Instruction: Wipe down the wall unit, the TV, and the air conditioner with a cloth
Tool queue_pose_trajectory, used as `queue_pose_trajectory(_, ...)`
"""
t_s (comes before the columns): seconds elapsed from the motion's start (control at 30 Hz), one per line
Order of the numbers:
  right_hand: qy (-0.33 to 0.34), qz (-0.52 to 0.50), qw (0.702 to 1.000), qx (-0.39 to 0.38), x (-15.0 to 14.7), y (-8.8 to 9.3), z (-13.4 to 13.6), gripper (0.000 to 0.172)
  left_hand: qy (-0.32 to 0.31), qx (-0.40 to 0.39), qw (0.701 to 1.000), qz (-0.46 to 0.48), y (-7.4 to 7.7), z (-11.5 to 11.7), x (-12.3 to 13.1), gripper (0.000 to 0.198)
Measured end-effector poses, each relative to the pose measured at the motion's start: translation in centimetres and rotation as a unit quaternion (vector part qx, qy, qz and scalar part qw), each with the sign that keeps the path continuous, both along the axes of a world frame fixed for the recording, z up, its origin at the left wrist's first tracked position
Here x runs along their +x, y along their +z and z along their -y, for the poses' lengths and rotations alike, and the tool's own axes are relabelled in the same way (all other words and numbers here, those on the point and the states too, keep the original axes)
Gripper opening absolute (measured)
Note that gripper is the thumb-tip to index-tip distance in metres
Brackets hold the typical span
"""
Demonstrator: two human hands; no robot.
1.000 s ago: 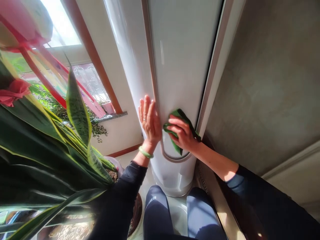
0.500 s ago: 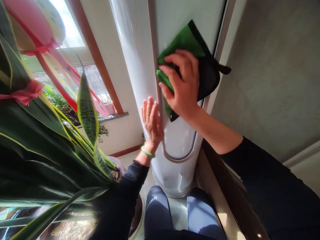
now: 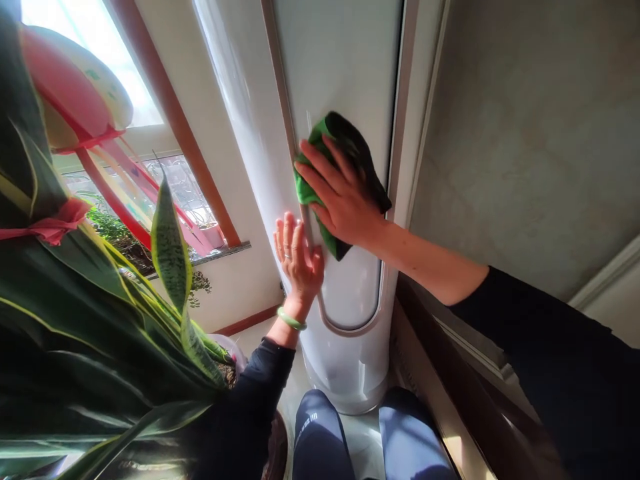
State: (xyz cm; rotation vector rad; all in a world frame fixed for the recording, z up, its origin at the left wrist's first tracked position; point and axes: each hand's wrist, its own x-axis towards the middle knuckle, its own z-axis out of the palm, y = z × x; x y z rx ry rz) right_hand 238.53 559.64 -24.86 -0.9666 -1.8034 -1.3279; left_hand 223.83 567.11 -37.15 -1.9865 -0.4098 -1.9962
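Note:
A tall white floor-standing air conditioner [image 3: 345, 363], rounded like a column, rises in front of me. Its front panel [image 3: 345, 60] is framed by a pinkish metallic trim. My right hand [image 3: 345, 200] presses a green and black cleaning cloth [image 3: 367, 157] against that panel, fingers laid over the cloth and pointing up and left. Part of the cloth is covered by the palm. Lower and to the left, my left hand [image 3: 299, 260] rests flat on the white side near the trim, with nothing in it. A ring and a pale green bangle [image 3: 291, 319] are on this arm.
A large snake plant [image 3: 170, 247] fills the left side, close to my left arm. A balloon [image 3: 80, 87] with ribbons hangs before the window. Low on the right runs a dark brown furniture edge [image 3: 450, 373]. My knees [image 3: 323, 433] are just below the appliance.
My right hand has come down and left over the panel with the cloth, and its fingers have flattened from a bunched grip. The left hand still rests on the side. The view has shifted slightly.

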Motion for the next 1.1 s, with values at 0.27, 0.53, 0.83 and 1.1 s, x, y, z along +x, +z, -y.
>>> queue_pose_trajectory(0.27,-0.102,-0.097,0.989,0.052,1.4,12.5,-0.5,0.068,-0.015,0.031,0.999,-0.006,0.3,-0.5,-0.1,0.064)
queue_pose_trajectory(0.53,-0.096,-0.232,0.965,0.077,0.1,0.4,-0.4,0.071,-0.02,0.017,1.0,-0.003,0.3,-0.2,0.1,0.061)
queue_pose_trajectory(0.83,-0.074,-0.281,0.954,-0.079,-1.5,-22.9,0.3,0.063,-0.061,0.022,0.998,0.009,0.3,-0.7,0.3,0.063)
queue_pose_trajectory(1.1,-0.07,-0.246,0.967,0.006,0.2,-2.0,-0.5,0.072,-0.047,0.007,0.999,0.007,0.6,-0.5,0.3,0.062)
